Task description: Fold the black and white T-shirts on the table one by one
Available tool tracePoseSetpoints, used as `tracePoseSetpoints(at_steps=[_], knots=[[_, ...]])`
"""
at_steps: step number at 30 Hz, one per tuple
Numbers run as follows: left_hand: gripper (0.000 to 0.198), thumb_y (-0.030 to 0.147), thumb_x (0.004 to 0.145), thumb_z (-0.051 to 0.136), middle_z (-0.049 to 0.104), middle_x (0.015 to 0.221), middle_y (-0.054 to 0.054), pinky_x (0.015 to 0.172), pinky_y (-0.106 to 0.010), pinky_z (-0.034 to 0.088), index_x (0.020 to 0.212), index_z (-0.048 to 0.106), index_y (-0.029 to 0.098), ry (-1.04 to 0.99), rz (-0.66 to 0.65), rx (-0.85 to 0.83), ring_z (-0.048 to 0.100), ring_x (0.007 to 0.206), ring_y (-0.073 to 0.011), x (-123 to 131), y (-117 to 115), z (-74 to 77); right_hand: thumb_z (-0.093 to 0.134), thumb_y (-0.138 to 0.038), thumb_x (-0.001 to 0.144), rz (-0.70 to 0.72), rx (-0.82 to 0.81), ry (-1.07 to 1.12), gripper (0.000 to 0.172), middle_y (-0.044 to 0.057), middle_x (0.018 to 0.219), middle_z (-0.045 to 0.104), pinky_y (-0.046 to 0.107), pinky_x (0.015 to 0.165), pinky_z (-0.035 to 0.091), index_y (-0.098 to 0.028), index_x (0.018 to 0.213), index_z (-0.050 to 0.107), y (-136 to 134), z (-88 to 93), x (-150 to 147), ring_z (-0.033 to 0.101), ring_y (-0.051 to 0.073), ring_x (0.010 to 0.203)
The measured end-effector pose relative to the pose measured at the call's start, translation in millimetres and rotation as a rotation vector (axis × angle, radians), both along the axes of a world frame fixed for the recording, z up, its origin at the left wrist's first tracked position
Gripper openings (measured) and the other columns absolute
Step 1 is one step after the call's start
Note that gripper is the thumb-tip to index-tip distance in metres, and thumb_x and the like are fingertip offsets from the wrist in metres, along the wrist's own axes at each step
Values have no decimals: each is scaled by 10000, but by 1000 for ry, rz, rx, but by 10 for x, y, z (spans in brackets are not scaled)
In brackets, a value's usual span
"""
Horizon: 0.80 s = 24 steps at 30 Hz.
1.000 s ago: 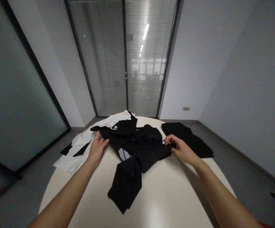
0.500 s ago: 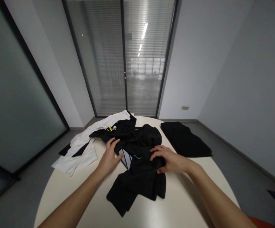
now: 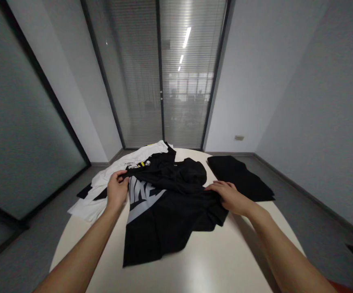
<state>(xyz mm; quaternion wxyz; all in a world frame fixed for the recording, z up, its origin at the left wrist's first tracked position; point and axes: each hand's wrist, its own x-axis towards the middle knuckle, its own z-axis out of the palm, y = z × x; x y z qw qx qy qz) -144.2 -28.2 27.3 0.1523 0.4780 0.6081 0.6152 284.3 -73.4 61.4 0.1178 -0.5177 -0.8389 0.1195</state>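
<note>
A black garment (image 3: 173, 219) with a large grey-and-black printed panel on its left part lies spread over the near middle of the table. My left hand (image 3: 117, 189) pinches its upper left edge. At the right, my right hand (image 3: 227, 196) is closed on the garment's upper right part, with folds bunched under the fingers. Beyond it, touching it, lies another crumpled black cloth (image 3: 191, 171).
White clothing (image 3: 106, 179) with black parts is heaped at the table's left back. A flat, folded black cloth (image 3: 240, 179) lies at the right edge. The round cream table (image 3: 195, 260) stands before glass panels with blinds.
The black garment has been opened out to both sides, and its printed panel now shows broadly. My left hand moved left and closed on its edge; my right hand moved right.
</note>
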Motion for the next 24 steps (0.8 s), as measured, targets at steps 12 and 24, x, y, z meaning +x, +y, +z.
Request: tracePoseSetpoints(at_steps=[12,24], knots=[[375,98,841,502,457,1440,-122,1183,-488,368,1177,636,198,674,-203,108,458,1371,-288,61,-52,-184,880,-516,585,142,-256,91,1020,132,1508,471,548,1205,218,-251,1481,470,-68,16,-187,369,371,1422],[234,174,860,537,568,1298,-122,1091,-543,427,1035,689,204,827,63,57,510,1242,-339,-219,-53,-16,827,-238,549,40,-396,113,1115,163,1637,224,519,1242,152,-211,1551,339,-106,103,103,198,370,1511]])
